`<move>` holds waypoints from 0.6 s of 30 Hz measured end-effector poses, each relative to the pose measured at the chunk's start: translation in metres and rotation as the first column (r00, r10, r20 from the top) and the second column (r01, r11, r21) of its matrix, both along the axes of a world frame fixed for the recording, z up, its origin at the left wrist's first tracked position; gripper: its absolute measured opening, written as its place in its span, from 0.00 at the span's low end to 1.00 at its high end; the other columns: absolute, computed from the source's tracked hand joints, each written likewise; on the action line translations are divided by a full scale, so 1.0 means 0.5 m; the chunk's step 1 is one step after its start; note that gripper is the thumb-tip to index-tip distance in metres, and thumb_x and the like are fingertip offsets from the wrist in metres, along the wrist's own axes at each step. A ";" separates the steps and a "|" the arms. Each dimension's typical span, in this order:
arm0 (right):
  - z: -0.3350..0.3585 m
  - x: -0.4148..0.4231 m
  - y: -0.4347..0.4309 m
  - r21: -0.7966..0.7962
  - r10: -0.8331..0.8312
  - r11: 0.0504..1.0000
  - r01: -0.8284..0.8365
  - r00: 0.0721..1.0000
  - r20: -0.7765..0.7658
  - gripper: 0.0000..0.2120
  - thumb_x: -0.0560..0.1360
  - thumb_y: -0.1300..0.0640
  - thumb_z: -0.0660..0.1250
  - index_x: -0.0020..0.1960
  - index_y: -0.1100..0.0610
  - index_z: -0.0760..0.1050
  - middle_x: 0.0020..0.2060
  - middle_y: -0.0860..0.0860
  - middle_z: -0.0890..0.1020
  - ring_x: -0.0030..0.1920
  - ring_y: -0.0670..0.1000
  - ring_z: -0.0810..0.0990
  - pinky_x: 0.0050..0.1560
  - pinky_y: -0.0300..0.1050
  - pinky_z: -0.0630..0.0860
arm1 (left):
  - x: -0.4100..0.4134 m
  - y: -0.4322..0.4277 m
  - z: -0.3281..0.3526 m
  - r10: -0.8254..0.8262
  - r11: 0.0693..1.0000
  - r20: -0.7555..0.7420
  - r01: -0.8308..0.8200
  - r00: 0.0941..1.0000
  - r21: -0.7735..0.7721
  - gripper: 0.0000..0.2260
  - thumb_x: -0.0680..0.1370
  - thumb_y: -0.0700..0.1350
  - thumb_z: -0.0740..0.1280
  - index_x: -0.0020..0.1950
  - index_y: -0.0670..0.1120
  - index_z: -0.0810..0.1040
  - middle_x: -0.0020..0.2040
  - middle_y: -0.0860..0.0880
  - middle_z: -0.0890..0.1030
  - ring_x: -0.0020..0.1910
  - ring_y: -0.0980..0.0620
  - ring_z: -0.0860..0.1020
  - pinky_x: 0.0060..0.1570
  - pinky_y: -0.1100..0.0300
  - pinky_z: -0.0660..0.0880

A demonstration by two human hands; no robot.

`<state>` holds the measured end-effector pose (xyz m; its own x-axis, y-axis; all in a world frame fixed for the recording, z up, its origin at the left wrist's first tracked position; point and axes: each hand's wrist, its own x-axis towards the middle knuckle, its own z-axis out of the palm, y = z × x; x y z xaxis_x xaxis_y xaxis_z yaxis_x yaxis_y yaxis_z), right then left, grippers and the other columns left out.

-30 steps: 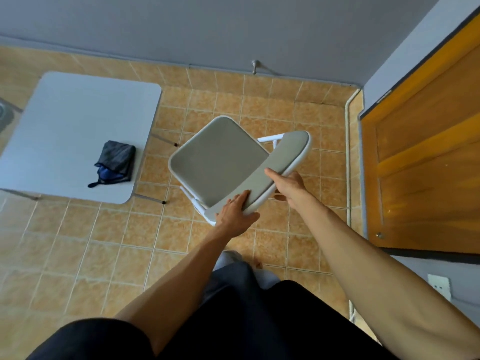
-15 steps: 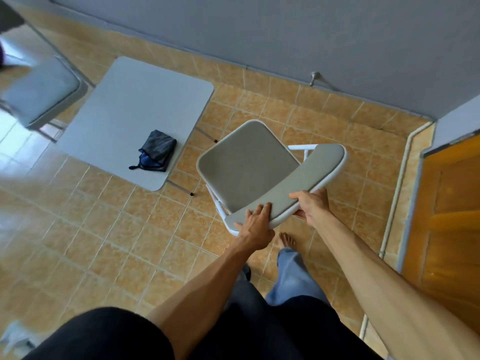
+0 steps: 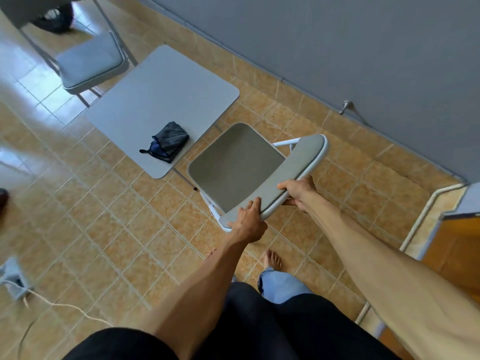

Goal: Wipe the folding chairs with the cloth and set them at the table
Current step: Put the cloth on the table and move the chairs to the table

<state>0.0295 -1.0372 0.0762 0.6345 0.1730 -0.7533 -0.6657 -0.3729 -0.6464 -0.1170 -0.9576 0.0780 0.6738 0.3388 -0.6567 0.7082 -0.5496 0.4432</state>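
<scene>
An unfolded grey folding chair [image 3: 233,167] with a white frame stands on the tiled floor just right of the small grey table [image 3: 161,100]. My left hand [image 3: 248,220] grips the near end of its padded backrest [image 3: 291,175]. Farther along the same backrest, my right hand [image 3: 298,193] holds the top edge. A dark folded cloth [image 3: 167,144] lies on the table's near corner. A second grey folding chair [image 3: 91,62] stands at the table's far left side.
A grey wall [image 3: 337,48] runs along the back right, with a doorstop [image 3: 346,106] at its base. An orange wooden door [image 3: 457,245] is at the right. A small box with a cord [image 3: 13,279] lies on the floor at left. My bare feet [image 3: 271,259] stand behind the chair.
The view has swung left, bringing the second chair into sight. The chair in my hands now stands closer to the table's near corner; both hands keep their grip on the backrest.
</scene>
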 end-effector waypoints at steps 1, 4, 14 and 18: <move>0.001 0.012 0.002 -0.002 0.017 1.000 -0.017 1.000 0.001 0.22 0.70 0.70 0.71 0.63 0.64 0.72 0.53 0.61 0.83 0.40 0.56 0.84 0.26 0.47 0.80 | 0.009 -0.004 0.003 0.014 1.000 -0.007 -0.014 1.000 -0.008 0.35 0.72 0.43 0.66 0.76 0.51 0.55 0.71 0.47 0.67 0.67 0.40 0.67 0.62 0.31 0.68; 0.001 0.039 0.014 -0.046 0.051 0.998 -0.050 0.998 0.024 0.23 0.68 0.69 0.72 0.62 0.64 0.73 0.53 0.60 0.84 0.43 0.57 0.85 0.27 0.48 0.81 | 0.029 -0.012 0.008 0.063 0.997 -0.015 -0.064 0.998 -0.037 0.34 0.71 0.43 0.66 0.75 0.52 0.57 0.70 0.47 0.68 0.66 0.41 0.68 0.62 0.32 0.69; -0.024 0.025 0.015 -0.097 -0.033 0.995 0.036 0.999 0.031 0.25 0.66 0.67 0.72 0.61 0.62 0.72 0.53 0.59 0.82 0.47 0.60 0.85 0.35 0.57 0.85 | 0.025 -0.002 0.009 0.086 0.995 -0.012 -0.087 0.996 -0.055 0.36 0.71 0.37 0.65 0.76 0.55 0.58 0.68 0.49 0.71 0.65 0.43 0.71 0.60 0.34 0.72; -0.027 0.044 0.024 -0.124 -0.016 0.992 0.027 0.996 0.084 0.25 0.62 0.64 0.72 0.59 0.61 0.73 0.53 0.59 0.83 0.47 0.60 0.85 0.38 0.59 0.85 | 0.040 0.005 0.019 0.104 0.992 -0.016 -0.105 0.994 -0.073 0.37 0.70 0.36 0.66 0.77 0.55 0.58 0.68 0.48 0.72 0.65 0.43 0.72 0.61 0.35 0.71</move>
